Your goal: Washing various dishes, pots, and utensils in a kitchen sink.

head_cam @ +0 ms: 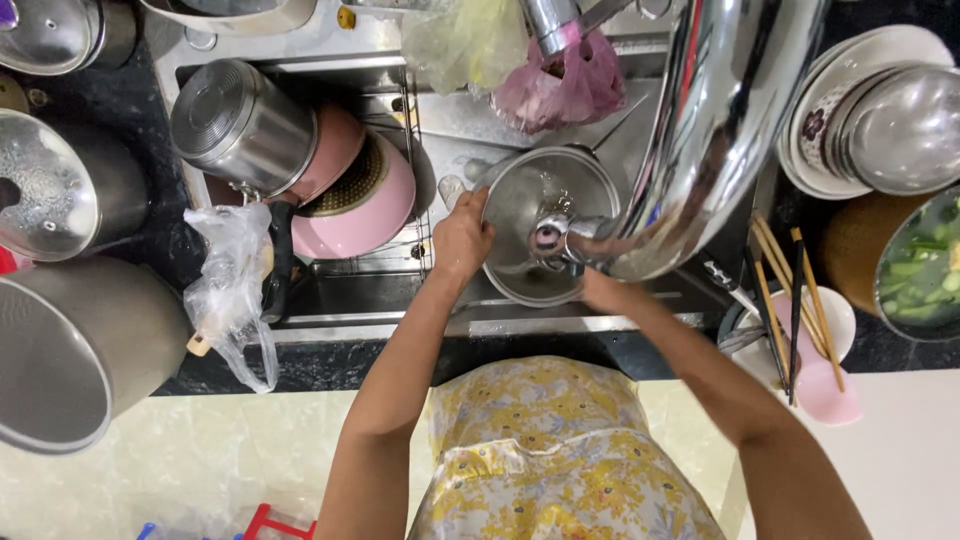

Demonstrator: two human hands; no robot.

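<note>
Lid: we hold a shiny steel pot lid (540, 215) w/ center knob, wet, over the sink (400, 290).
L hand (462, 238): fingers curled, gripping lid's rim.
R hand (600, 290): mostly hidden under lid, fingers can't tell.

Sleeveless yellow floral dress (545, 450) with grey-white patches, bare arms, no jewellery visible

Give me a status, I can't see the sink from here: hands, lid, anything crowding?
Left hand grips steel lid rim. Right hand mostly hidden behind a big shiny pot, grip unclear. Pink pan and steel canister crowd left basin.
</note>
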